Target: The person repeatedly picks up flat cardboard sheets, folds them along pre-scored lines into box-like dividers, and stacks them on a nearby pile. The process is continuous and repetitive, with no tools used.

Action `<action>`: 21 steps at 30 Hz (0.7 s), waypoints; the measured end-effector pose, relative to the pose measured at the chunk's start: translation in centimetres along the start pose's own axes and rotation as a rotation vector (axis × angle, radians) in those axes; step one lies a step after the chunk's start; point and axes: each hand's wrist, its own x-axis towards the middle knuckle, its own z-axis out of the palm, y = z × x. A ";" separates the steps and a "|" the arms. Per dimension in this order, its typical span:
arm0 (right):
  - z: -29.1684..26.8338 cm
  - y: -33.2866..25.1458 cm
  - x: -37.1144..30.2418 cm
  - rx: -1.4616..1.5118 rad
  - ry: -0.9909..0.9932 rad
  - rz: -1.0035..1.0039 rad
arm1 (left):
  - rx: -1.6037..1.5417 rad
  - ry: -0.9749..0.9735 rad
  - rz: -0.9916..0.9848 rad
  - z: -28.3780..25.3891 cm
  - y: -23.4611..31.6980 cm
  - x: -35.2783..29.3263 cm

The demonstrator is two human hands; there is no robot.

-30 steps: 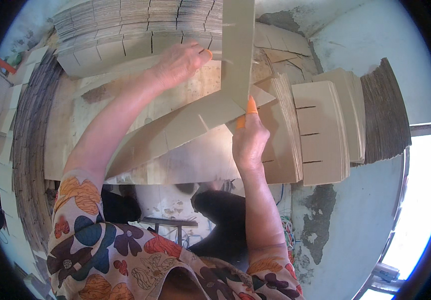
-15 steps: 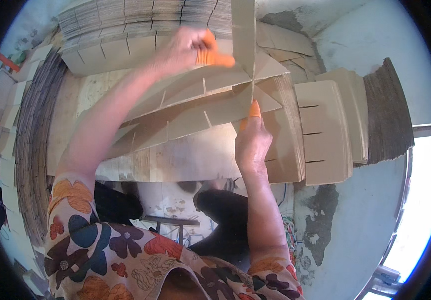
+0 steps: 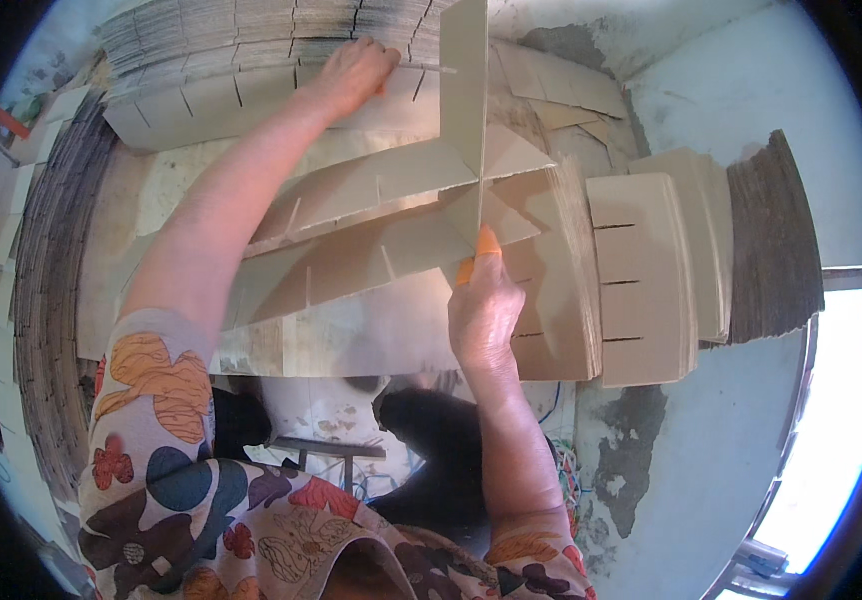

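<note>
At the far stack of slotted cardboard strips [image 3: 186, 105], my left hand [image 3: 359, 75] has its fingers curled over the edge of a strip; its fingertips are partly hidden. My right hand [image 3: 488, 310], with orange finger covers, pinches the near end of an upright cardboard strip [image 3: 465, 90]. This strip crosses two long slotted strips that stand on edge, a farther one [image 3: 341, 190] and a nearer one [image 3: 346, 255]. Both long strips slant across the table, their slots facing up along the left part.
Under and right of the crossed strips lies a pile of cardboard [image 3: 561, 300]. More slotted pieces [image 3: 646, 300] and a darker stack [image 3: 776, 240] stand farther right. A tall cardboard stack [image 3: 56, 300] lines the left side. Bare wooden tabletop [image 3: 351, 325] shows in front.
My left hand has moved away from the upright strip, back to the far stack. My right hand still grips the upright strip. The whole view has shifted slightly.
</note>
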 end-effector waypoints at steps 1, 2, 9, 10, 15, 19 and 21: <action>0.1 0.1 0.0 -0.008 0.001 0.006 | -0.024 -0.043 -0.019 -0.9 0.4 0.1; 0.1 0.3 0.0 -0.016 0.001 0.012 | -0.048 -0.086 -0.039 -1.5 0.7 0.2; -0.3 -0.2 0.0 -0.008 -0.027 0.039 | -0.069 0.216 0.091 -0.6 -0.4 -0.5; -0.2 -0.4 0.1 -0.003 -0.027 0.033 | -0.105 0.167 0.054 -0.1 -0.9 -0.2; -0.5 -0.5 0.1 -0.002 -0.056 0.042 | -0.070 -0.009 0.004 -1.0 0.0 0.2; -0.6 -0.8 0.1 0.006 -0.067 0.044 | 0.183 0.245 0.248 0.0 -0.7 -0.7; -0.7 -0.7 0.0 0.005 -0.072 0.048 | 0.253 0.312 0.328 0.2 -0.9 -1.1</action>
